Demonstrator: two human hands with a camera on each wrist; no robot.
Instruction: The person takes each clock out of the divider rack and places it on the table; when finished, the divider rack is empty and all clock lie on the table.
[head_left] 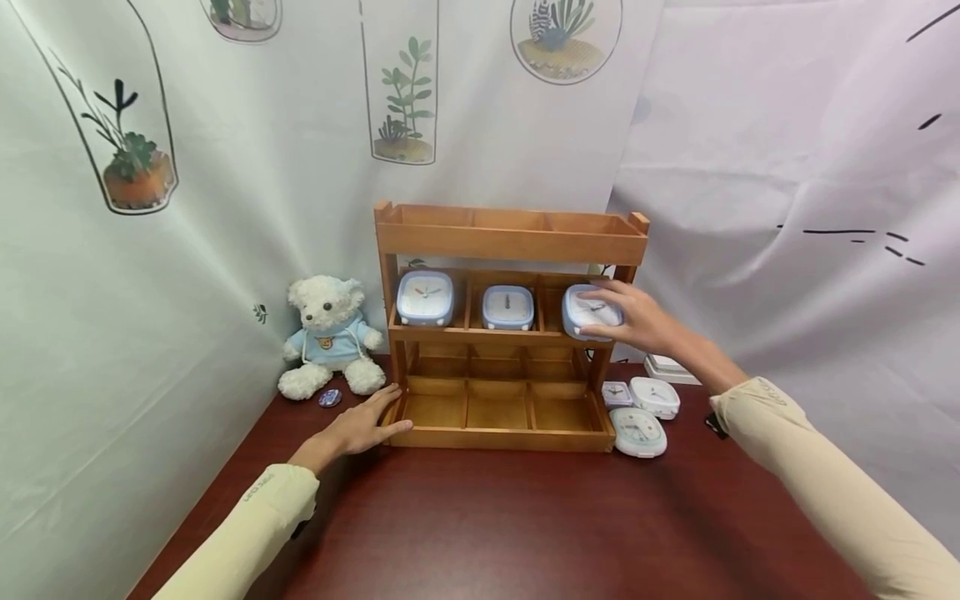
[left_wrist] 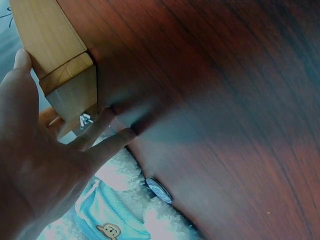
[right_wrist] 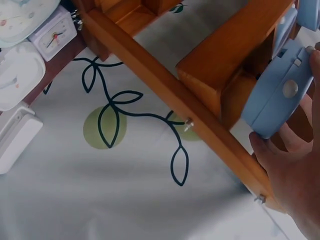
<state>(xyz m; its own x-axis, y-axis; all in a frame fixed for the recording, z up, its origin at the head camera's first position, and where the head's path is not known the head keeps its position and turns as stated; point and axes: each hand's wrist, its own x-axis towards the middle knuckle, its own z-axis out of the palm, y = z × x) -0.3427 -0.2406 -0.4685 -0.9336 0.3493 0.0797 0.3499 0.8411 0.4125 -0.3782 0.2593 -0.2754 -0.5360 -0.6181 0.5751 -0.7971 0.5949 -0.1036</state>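
Observation:
My right hand grips a blue-rimmed alarm clock at the right compartment of the wooden rack's middle tier. In the right wrist view, the fingers hold the blue clock body by its edges. Two more blue alarm clocks, a larger one and a smaller one, stand in the left and middle compartments. My left hand lies at the lower left corner of the wooden rack. Its fingers are spread and fairly straight, with the thumb along the wood in the left wrist view.
A white teddy bear in a blue top sits left of the rack, with a small round disc by its feet. Right of the rack lie a white oval clock, another white clock, a small lilac clock and white boxes.

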